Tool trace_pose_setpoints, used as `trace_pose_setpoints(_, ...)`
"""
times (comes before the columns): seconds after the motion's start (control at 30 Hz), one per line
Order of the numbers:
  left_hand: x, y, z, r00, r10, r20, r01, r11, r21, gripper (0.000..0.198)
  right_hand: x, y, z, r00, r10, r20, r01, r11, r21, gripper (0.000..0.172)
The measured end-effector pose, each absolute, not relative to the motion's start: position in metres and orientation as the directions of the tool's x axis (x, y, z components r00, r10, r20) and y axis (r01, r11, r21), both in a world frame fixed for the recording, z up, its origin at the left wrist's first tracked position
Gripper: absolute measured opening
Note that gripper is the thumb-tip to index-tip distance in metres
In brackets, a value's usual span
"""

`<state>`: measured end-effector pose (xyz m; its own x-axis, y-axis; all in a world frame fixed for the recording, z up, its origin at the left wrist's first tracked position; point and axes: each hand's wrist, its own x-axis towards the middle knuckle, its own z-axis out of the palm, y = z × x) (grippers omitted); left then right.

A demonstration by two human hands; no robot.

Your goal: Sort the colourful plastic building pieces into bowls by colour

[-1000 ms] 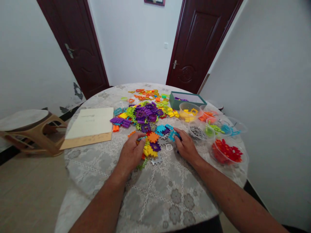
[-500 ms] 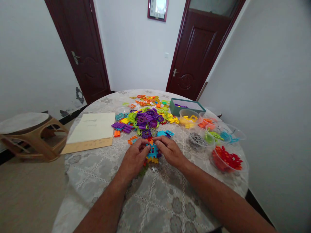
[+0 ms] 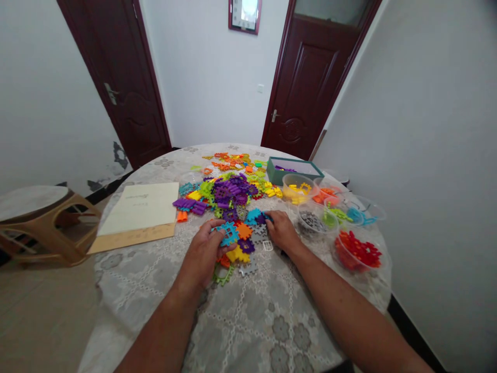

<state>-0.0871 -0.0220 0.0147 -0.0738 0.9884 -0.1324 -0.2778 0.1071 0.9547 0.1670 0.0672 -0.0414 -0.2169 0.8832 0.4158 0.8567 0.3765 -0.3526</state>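
Left hand (image 3: 204, 249) pinches a blue toothed piece (image 3: 230, 234) between thumb and fingers, raised over the near cluster. Right hand (image 3: 283, 232) reaches to the cluster's far right side, fingertips at a dark purple piece (image 3: 261, 218); cannot tell whether they close on it.

Progress: partial. On the right side of the table, clear bowls hold mostly one colour apiece: yellow pieces (image 3: 298, 194), orange pieces (image 3: 325, 196), grey pieces (image 3: 311, 220), red pieces (image 3: 357, 250). Purple pieces show inside the green box (image 3: 276, 177).

Much lies loose: a large mixed heap (image 3: 233, 190), purple on top, mid-table; scattered orange bits (image 3: 229, 165) beyond it. Between the hands, an orange gear (image 3: 244, 231), a yellow piece (image 3: 238, 254) and a white grid (image 3: 267, 246) lie outside any bowl.
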Motion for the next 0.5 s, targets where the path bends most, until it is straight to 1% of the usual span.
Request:
trace_pose_setpoints(0.1,-0.089,-0.021,0.015,-0.050,0.988,-0.144,-0.347,0.118,0.930,0.039,0.166,0.066,-0.039,-0.189,0.879,0.438,0.832,0.380,-0.405,0.028)
trace_pose_setpoints(0.23,-0.089,-0.021,0.015,-0.015,0.989,-0.148,-0.375,0.132,0.918,0.043,0.167,0.063,-0.034,-0.118,0.841,0.528,0.776,0.410,-0.480,0.028)
trace_pose_setpoints(0.33,-0.087,-0.022,0.016,-0.001,0.989,-0.146,-0.378,0.135,0.916,0.044,0.163,0.055,-0.024,0.015,0.815,0.579,0.669,0.422,-0.612,0.031)
trace_pose_setpoints(0.4,-0.086,-0.023,0.017,0.004,0.989,-0.147,-0.382,0.137,0.914,0.045,0.155,0.047,-0.015,0.110,0.838,0.535,0.523,0.409,-0.748,0.033)
trace_pose_setpoints(0.43,-0.086,-0.024,0.017,0.007,0.989,-0.145,-0.382,0.137,0.914,0.045,0.150,0.042,-0.011,0.134,0.868,0.479,0.428,0.385,-0.818,0.035)
trace_pose_setpoints(0.5,-0.085,-0.025,0.019,0.011,0.990,-0.144,-0.374,0.137,0.917,0.046,0.138,0.031,-0.006,0.117,0.935,0.336,0.230,0.304,-0.925,0.037)
